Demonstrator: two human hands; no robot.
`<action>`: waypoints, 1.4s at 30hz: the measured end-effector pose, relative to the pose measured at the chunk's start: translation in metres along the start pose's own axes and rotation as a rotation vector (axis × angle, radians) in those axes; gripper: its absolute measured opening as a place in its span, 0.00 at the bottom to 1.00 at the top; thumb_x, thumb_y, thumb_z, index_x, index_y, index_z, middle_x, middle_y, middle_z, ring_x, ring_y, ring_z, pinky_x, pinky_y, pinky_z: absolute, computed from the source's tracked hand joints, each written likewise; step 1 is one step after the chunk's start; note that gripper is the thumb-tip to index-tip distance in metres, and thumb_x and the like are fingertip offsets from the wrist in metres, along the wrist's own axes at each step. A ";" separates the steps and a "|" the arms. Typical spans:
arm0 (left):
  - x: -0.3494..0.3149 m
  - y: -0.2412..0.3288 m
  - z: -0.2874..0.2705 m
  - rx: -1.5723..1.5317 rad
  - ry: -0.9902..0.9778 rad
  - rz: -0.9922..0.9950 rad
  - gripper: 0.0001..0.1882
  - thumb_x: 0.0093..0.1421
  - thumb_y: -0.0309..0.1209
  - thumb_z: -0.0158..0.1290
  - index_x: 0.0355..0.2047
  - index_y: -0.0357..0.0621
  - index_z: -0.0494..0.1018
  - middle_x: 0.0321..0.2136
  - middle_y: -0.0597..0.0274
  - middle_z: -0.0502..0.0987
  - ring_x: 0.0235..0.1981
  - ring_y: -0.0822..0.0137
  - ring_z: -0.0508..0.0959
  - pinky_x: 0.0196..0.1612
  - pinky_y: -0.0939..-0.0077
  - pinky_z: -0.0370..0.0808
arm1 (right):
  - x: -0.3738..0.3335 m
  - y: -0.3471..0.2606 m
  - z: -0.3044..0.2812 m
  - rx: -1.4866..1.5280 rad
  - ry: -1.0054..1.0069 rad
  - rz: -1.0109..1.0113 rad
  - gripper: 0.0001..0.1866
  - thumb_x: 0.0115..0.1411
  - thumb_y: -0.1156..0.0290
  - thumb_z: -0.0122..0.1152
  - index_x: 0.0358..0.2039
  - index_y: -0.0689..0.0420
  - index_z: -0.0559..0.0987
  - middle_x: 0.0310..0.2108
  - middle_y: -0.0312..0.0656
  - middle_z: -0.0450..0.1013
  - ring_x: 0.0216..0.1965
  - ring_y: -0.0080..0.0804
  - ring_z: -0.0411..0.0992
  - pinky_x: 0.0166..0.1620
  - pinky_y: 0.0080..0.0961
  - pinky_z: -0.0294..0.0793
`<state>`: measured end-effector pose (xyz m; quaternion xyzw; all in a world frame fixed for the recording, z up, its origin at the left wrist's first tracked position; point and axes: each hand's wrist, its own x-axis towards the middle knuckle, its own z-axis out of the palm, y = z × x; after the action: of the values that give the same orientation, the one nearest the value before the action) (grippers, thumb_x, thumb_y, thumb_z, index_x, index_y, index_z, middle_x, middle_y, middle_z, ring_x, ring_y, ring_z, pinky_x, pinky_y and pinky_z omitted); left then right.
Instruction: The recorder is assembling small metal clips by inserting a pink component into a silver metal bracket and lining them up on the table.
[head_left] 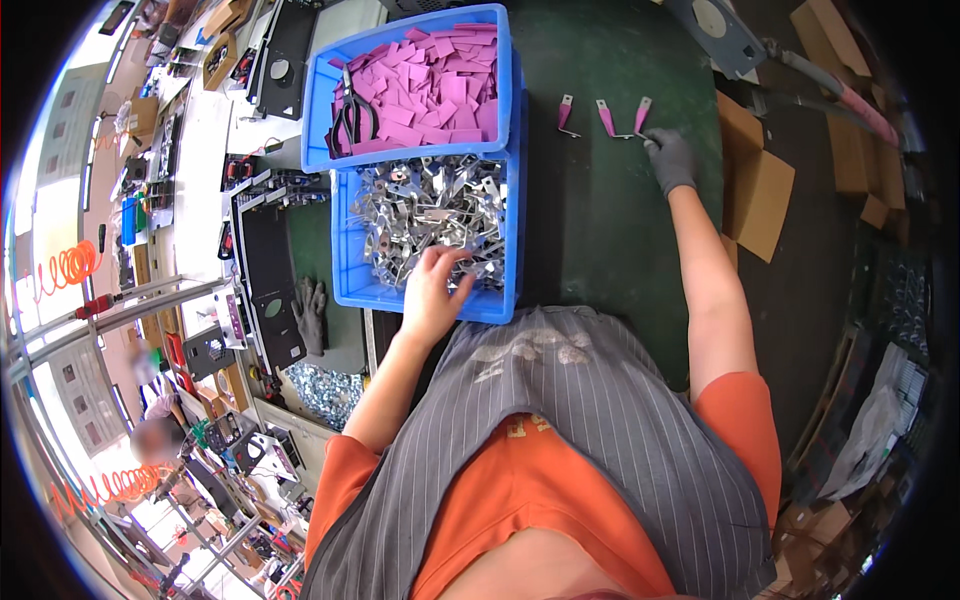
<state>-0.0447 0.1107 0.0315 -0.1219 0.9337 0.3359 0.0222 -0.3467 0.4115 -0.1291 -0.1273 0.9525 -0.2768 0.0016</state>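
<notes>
My bare left hand [434, 290] reaches into a blue bin [350, 285] heaped with bent metal brackets [430, 205]. Its fingers are loosely curled with the thumb apart, touching or just above the brackets; no piece shows in them. My right hand [670, 160], in a grey glove, has its fingertips closed on the lower end of a pink-wrapped bracket [643, 115] on the green table [610, 230]. To its left stand a second wrapped bracket [605, 118] and a third wrapped bracket [566, 115].
Behind the bracket bin, a blue tray [312, 110] of pink strips [440, 90] holds a black-handled cutting tool [352, 115]. A grey glove [312, 315] lies left, near shiny small parts [325, 392]. An opened cardboard box [757, 200] borders the table's right edge.
</notes>
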 end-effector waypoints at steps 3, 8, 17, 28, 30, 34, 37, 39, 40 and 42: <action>-0.019 -0.009 0.016 0.004 -0.030 -0.060 0.13 0.52 0.31 0.56 0.40 0.49 0.74 0.37 0.58 0.72 0.38 0.55 0.74 0.40 0.65 0.71 | -0.003 -0.020 0.021 0.066 -0.077 -0.138 0.10 0.53 0.66 0.58 0.36 0.48 0.81 0.38 0.44 0.73 0.40 0.44 0.72 0.43 0.35 0.72; -0.024 -0.012 0.027 0.215 0.006 0.069 0.08 0.55 0.31 0.51 0.35 0.52 0.75 0.35 0.64 0.74 0.38 0.59 0.75 0.38 0.65 0.72 | -0.004 -0.066 0.039 0.125 -0.123 -0.115 0.13 0.54 0.65 0.57 0.40 0.50 0.79 0.39 0.45 0.73 0.41 0.45 0.72 0.44 0.36 0.72; -0.023 -0.013 0.029 0.186 0.075 0.104 0.05 0.52 0.31 0.52 0.29 0.53 0.76 0.25 0.64 0.74 0.29 0.61 0.76 0.32 0.67 0.74 | -0.047 -0.187 -0.022 0.445 0.095 -0.536 0.11 0.53 0.69 0.57 0.37 0.57 0.76 0.34 0.46 0.74 0.34 0.43 0.73 0.41 0.37 0.72; 0.022 -0.025 -0.036 0.106 0.309 0.187 0.06 0.51 0.27 0.57 0.31 0.49 0.78 0.24 0.63 0.77 0.26 0.61 0.75 0.31 0.68 0.72 | -0.097 -0.298 0.038 -0.379 -0.279 -0.657 0.11 0.55 0.67 0.48 0.35 0.55 0.77 0.38 0.39 0.72 0.43 0.37 0.67 0.40 0.34 0.68; 0.061 -0.019 -0.077 0.113 0.468 0.146 0.06 0.51 0.27 0.58 0.31 0.50 0.78 0.24 0.64 0.77 0.27 0.61 0.75 0.32 0.68 0.72 | -0.095 -0.288 0.039 -0.402 -0.237 -0.652 0.11 0.54 0.67 0.48 0.34 0.55 0.77 0.38 0.39 0.72 0.44 0.37 0.67 0.42 0.34 0.67; 0.134 -0.023 -0.119 0.379 0.490 0.310 0.07 0.52 0.30 0.57 0.33 0.51 0.79 0.28 0.65 0.78 0.32 0.63 0.76 0.36 0.69 0.72 | -0.090 -0.292 0.030 -0.461 -0.310 -0.706 0.11 0.53 0.66 0.50 0.34 0.53 0.78 0.40 0.39 0.71 0.46 0.37 0.64 0.43 0.35 0.64; 0.170 -0.031 -0.119 0.512 0.284 0.361 0.10 0.52 0.33 0.57 0.37 0.54 0.79 0.33 0.68 0.79 0.39 0.64 0.75 0.42 0.69 0.72 | -0.090 -0.293 0.015 -0.258 -0.265 -0.759 0.10 0.50 0.68 0.54 0.33 0.54 0.77 0.40 0.39 0.70 0.48 0.39 0.64 0.46 0.36 0.64; 0.182 -0.034 -0.111 0.680 0.247 0.442 0.13 0.51 0.35 0.57 0.39 0.57 0.79 0.35 0.70 0.78 0.43 0.63 0.73 0.46 0.66 0.71 | -0.091 -0.287 0.011 -0.074 -0.153 -0.771 0.10 0.49 0.68 0.55 0.33 0.54 0.77 0.39 0.39 0.70 0.49 0.40 0.64 0.47 0.37 0.64; 0.185 -0.038 -0.111 0.705 0.147 0.412 0.14 0.51 0.36 0.56 0.40 0.58 0.78 0.38 0.70 0.77 0.45 0.62 0.72 0.49 0.65 0.70 | -0.091 -0.284 0.011 0.126 -0.158 -0.774 0.10 0.50 0.68 0.56 0.34 0.55 0.77 0.38 0.40 0.71 0.46 0.41 0.66 0.45 0.38 0.65; 0.190 -0.026 -0.111 0.739 0.064 0.373 0.13 0.52 0.36 0.55 0.40 0.57 0.78 0.38 0.69 0.78 0.45 0.62 0.73 0.48 0.65 0.70 | -0.089 -0.277 0.006 0.541 -0.404 -0.672 0.09 0.56 0.71 0.56 0.37 0.58 0.75 0.35 0.42 0.72 0.38 0.38 0.72 0.42 0.36 0.70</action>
<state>-0.2183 -0.0195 0.0772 0.0550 0.9978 -0.0277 -0.0259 -0.1934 0.2047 0.0062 -0.4747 0.7327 -0.4699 0.1301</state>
